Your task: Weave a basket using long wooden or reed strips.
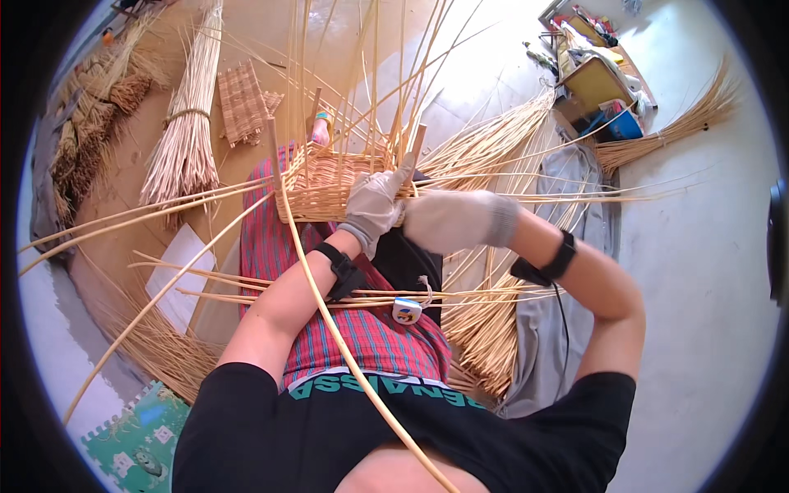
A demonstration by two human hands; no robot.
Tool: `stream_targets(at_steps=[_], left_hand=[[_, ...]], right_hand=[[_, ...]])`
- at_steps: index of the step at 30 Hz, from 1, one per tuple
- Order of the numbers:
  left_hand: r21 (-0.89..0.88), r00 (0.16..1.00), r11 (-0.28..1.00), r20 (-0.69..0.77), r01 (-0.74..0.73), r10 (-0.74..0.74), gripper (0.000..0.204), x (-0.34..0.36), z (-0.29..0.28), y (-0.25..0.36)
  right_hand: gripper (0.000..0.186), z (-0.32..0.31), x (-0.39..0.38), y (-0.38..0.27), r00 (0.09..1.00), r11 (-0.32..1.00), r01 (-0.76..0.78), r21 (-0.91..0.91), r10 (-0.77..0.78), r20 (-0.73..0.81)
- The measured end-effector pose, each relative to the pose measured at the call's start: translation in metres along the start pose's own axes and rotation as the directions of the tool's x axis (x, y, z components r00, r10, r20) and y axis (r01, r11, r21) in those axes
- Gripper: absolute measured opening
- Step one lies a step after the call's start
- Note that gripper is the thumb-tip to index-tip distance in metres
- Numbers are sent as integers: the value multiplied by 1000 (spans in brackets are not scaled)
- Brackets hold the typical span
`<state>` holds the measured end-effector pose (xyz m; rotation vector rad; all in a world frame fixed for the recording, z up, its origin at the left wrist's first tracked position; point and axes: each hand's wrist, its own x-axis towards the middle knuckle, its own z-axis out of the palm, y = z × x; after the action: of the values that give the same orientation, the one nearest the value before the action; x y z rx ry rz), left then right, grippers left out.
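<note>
A partly woven wicker basket [320, 187] rests in front of me over my lap, with long upright canes [374, 74] rising from it. Wooden stakes stand at its corners, among them one at the near left [275, 148] and one at the right [420, 141]. My left hand [374, 201], in a pale glove, grips the basket's near right wall, one finger stretched up beside the right stake. Just right of it, my gloved right hand [448, 222] is closed at the basket's corner; its fingertips and what they hold are hidden. Long canes [148, 214] stick out leftward from the basket.
Cane bundles lie on the floor at the left [191, 123], right [493, 135] and far right [670, 140]. A woven panel [240, 103] lies beyond the left bundle. Loose canes and a small white-and-blue case [407, 311] lie across my lap. A cluttered wooden cabinet [596, 86] stands far right.
</note>
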<state>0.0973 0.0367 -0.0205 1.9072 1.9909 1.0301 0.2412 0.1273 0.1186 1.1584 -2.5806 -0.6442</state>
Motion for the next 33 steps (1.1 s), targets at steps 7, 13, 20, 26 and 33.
stream_targets(at_steps=[7, 13, 20, 26, 33], left_hand=[[-528, 940, 849, -294, -6, -176, 34, -34, 40, -65], [-992, 766, 64, 43, 109, -641, 24, -44, -47, -55], [-503, 851, 845, -349, 183, -392, 39, 59, -63, -32], [-415, 982, 891, 55, 185, -178, 81, 128, -57, 30], [-360, 960, 891, -154, -277, 236, 54, 32, -47, 19]], right_hand=[[37, 67, 21, 22, 825, 695, -546, 468, 544, 156], [65, 98, 3, 1, -117, -486, -772, 410, 742, 660], [57, 109, 19, -1, -294, -680, -631, 374, 655, 696], [40, 126, 45, -19, -587, -658, -743, 123, 729, 352], [39, 190, -30, -34, -15, -32, -970, 242, 997, 72]])
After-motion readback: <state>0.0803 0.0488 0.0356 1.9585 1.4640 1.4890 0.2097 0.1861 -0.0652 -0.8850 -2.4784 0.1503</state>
